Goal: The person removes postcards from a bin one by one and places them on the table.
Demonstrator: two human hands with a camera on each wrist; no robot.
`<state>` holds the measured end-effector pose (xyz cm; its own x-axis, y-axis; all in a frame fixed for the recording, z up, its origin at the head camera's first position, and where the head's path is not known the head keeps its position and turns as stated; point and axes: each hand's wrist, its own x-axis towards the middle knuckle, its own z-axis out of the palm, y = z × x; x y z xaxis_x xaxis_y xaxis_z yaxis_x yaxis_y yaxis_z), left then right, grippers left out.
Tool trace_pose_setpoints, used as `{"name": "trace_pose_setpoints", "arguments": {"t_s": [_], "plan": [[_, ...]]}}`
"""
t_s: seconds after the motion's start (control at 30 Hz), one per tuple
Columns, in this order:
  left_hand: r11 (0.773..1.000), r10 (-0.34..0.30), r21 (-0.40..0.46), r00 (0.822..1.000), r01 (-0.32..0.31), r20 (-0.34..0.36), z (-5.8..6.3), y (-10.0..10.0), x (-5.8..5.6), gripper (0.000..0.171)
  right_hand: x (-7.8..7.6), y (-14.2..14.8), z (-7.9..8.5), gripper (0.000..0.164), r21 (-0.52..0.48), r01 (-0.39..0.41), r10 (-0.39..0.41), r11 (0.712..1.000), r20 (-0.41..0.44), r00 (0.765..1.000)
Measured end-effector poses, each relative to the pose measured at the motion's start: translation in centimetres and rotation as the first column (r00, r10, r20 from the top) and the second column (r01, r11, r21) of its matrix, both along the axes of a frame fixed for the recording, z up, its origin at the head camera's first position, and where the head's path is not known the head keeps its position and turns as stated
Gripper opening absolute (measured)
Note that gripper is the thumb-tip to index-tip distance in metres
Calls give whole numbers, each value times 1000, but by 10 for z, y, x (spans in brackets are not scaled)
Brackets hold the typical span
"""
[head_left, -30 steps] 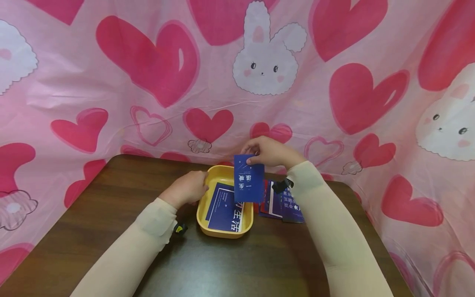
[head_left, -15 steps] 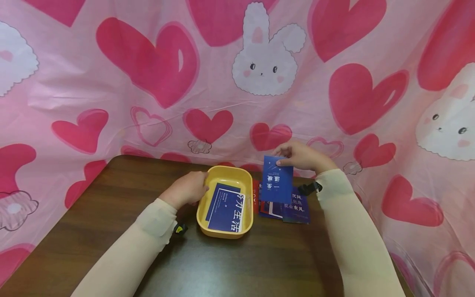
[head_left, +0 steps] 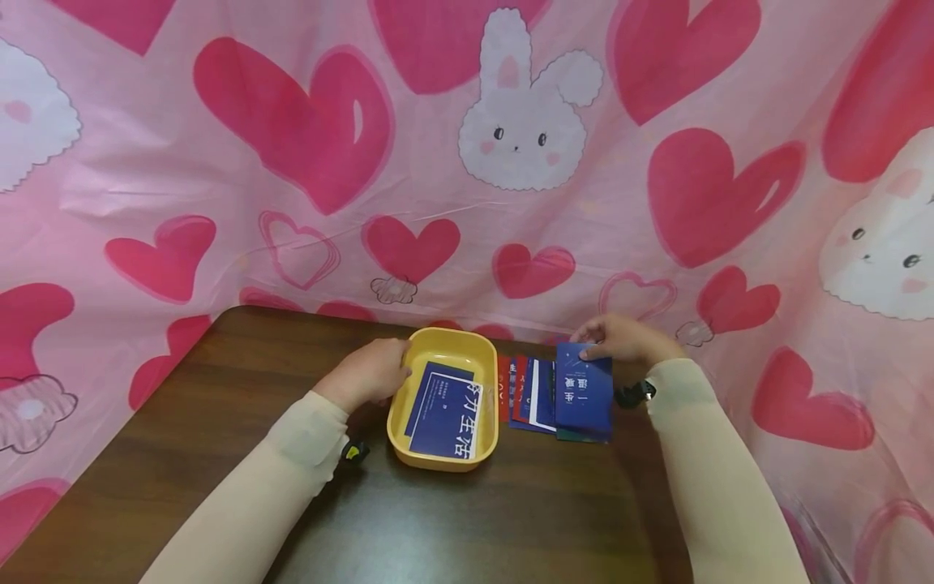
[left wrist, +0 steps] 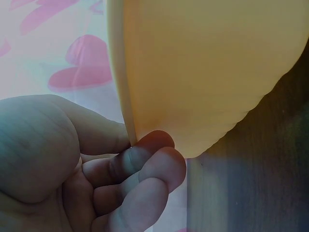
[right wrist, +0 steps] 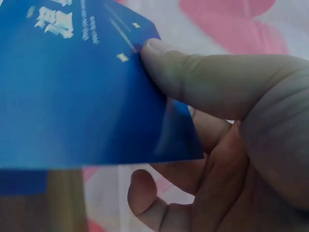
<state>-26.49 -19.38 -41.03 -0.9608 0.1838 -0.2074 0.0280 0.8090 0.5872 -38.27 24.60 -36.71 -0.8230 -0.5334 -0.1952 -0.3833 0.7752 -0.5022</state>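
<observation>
1. We are seeing the right hand pinching a blue card with white Chinese characters, gripping it at its far edge, toward the right corner.
2. From the right wrist, we are finding the thumb pressing on the printed face beside a small star, while other fingers are curling behind; the card is sitting between them, most of it extending past the thumb tip.
3. That card is lying over the right end of a row of overlapping cards, red and blue; whether it is touching them, we cannot tell.
4. We are watching the left hand holding the left rim of a yellow tray, its fingertips bunching narrowly against the outer wall with the thumb at the rim.
5. Inside the tray, two dark blue cards are overlapping, the upper one showing large white characters.
6. Tray and card row are resting side by side on a dark wooden table.
</observation>
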Motion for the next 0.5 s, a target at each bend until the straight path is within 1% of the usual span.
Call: {"name": "trace_pose_setpoints", "arguments": {"t_s": [0.13,0.23,0.3,0.37,0.5], "plan": [[1000,-4,-5,1000,4,-4,0,0,-1,51,-4,10,-14,27,31,22,-22,999,3,1000],[1000,4,-7,1000,-4,4,0,0,-2,50,-4,13,-23,25,45,74,-76,996,37,996],[1000,9,-9,1000,-9,11,-1,0,-2,52,-4,14,-30,23,57,114,-116,992,44,992],[1000,9,-13,1000,-9,15,-1,0,-2,55,-4,14,-35,24,68,119,-121,991,19,992],[1000,6,-25,1000,-5,16,-3,0,-3,63,-4,13,-43,22,100,127,-122,987,-56,991]]}}
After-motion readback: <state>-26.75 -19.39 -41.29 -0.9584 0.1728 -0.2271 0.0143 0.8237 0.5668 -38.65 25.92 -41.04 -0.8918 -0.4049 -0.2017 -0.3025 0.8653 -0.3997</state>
